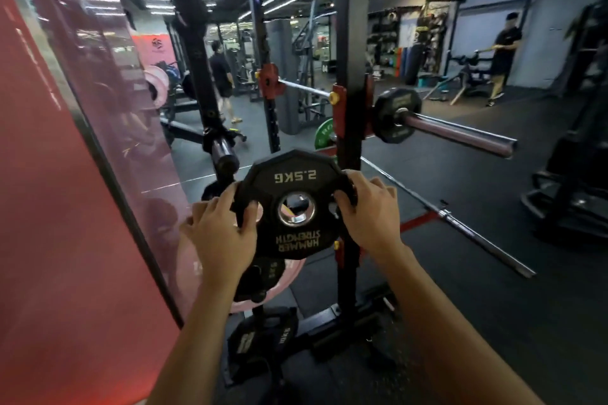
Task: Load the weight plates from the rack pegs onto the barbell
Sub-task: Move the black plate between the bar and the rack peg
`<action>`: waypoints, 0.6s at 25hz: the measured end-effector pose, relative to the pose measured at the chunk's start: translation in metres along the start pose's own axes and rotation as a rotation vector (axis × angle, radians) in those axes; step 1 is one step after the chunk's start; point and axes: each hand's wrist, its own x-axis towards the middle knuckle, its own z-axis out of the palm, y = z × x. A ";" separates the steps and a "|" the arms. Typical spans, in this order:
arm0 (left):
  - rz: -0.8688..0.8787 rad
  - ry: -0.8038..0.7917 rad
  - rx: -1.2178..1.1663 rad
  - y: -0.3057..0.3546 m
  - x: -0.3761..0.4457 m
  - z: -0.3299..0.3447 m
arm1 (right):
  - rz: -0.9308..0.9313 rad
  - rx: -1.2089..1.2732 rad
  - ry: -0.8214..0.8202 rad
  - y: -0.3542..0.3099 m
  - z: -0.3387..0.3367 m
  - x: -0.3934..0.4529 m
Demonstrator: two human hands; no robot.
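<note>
Both grips were closed on the 2.5 kg plate (293, 204): left hand (221, 233) curled through the cutout on its left edge, right hand (368, 210) wrapped over the right edge. Two-handed hold probably kept the disc flat-on and its centre hole readable for lining up on the sleeve. The plate was held clear in the air, lettering upside down to the camera, touching no peg.

Just below the grips, more black plates (263, 332) sat on the rack pegs, with a pink plate (289, 273) behind them, so stock remained to load. Just above-left of the left grip an empty peg (225, 158) stuck out, likely where this plate came from.

Up and right of the right grip, past the rack upright (350, 43), the barbell sleeve (460, 133) pointed outward with one black plate (396, 115) already seated against the collar. Bare sleeve beyond it gave room; next move judged as lifting the held plate up-right and threading the hole on.

Farther right, a spare bar (460, 223) lay on the floor.
</note>
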 end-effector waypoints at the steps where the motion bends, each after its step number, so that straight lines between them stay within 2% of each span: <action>1: 0.013 -0.017 -0.040 0.015 -0.006 0.003 | 0.025 -0.023 0.013 0.009 -0.019 -0.008; 9: 0.138 -0.148 -0.311 0.147 -0.036 0.070 | 0.215 -0.232 0.144 0.097 -0.147 -0.034; 15: 0.188 -0.260 -0.440 0.233 -0.043 0.148 | 0.336 -0.296 0.197 0.185 -0.191 -0.031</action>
